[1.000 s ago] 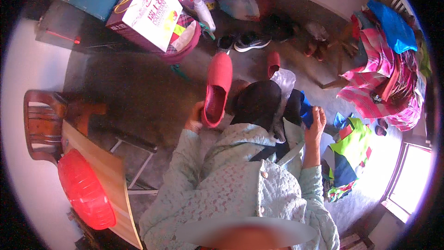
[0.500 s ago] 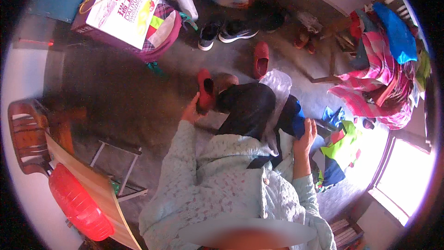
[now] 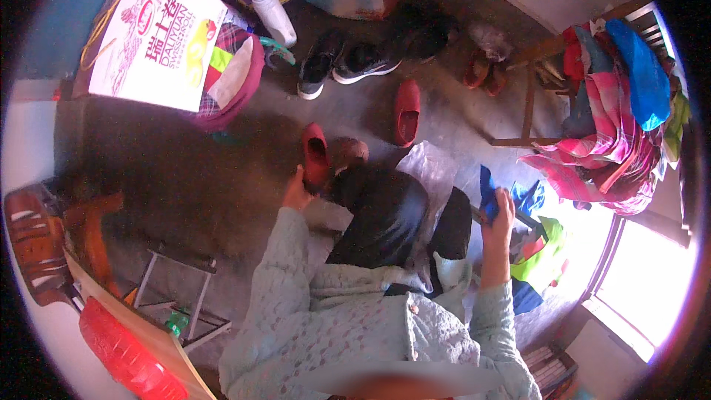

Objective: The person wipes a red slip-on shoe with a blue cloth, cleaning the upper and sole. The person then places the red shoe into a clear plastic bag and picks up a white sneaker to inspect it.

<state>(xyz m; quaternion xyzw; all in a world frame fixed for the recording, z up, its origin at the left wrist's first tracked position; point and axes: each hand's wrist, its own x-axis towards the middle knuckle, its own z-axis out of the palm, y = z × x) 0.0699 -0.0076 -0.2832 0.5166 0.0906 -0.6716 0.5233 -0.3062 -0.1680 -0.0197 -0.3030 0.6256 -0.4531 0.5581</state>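
Observation:
My left hand (image 3: pixel 298 191) grips the heel end of a red slip-on shoe (image 3: pixel 316 150), left of my bent knee. The shoe's toe points away from me and its dark opening shows. Its mate, another red slip-on shoe (image 3: pixel 406 110), rests on the floor farther ahead. On the right, my right hand (image 3: pixel 503 212) is closed on a blue cloth (image 3: pixel 487 187), whose upper corner sticks up above the fingers. A crumpled clear plastic bag (image 3: pixel 431 170) lies over my dark trousers (image 3: pixel 389 211), between the legs. The right fingertips are partly hidden.
Dark sneakers (image 3: pixel 320 63) stand ahead, beside a white bottle (image 3: pixel 272 16) and a white carton (image 3: pixel 159 33). Bright clothes (image 3: pixel 549 252) lie on the floor at right, below a pile of pink checked cloth (image 3: pixel 603 115). A metal frame (image 3: pixel 181 292) and red plastic basin (image 3: pixel 129 348) are at left.
My right hand has moved away from my right leg, and the blue cloth now stands up apart from it. My left hand keeps hold of the red shoe. The whole view has shifted slightly.

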